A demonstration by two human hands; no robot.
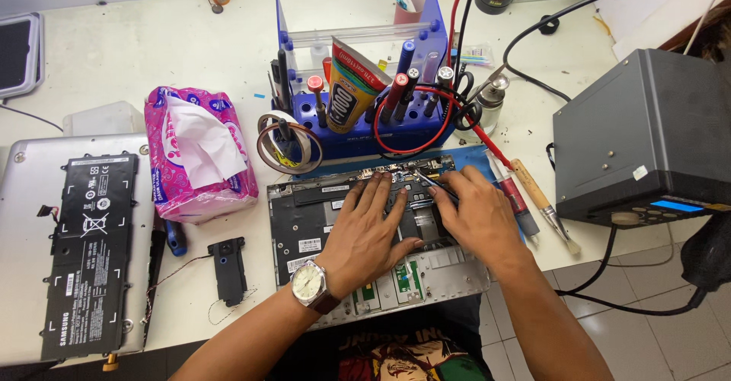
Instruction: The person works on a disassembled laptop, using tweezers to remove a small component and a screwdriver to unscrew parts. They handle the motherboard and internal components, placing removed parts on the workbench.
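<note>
- Nearest to us is our left hand (364, 236), with a silver round-faced wristwatch on a brown strap (311, 284); the hand lies flat, fingers spread, on the opened silver laptop base with its dark inner boards exposed (304, 221), holding nothing.
- At the far left we see a flat black rectangular battery pack (90, 251) lying on a silver laptop cover panel (30, 168).
- Right of that sits a pink plastic packet of white tissues (199, 153), and below it a small black speaker module with thin wires (228, 269) on the white tabletop (114, 61).
- Just beside the tissue packet a roll of clear tape (289, 146) leans against the blue plastic tool rack holding screwdrivers and a glue tube (358, 122), which stands directly behind the laptop base.
- The laptop base lies at the front table edge, in the middle, under both hands.
- Our right hand (476, 213) pinches slim black tweezers (432, 183) between thumb and fingers, the tips down on the upper board area, close to the left fingertips.
- Just right of that hand lie a wooden-handled brush (537, 194) and a red-labelled syringe tube (514, 194).
- At the far right stands a dark grey box-shaped bench unit with a blue lit display (647, 133), black cables trailing off it.
</note>
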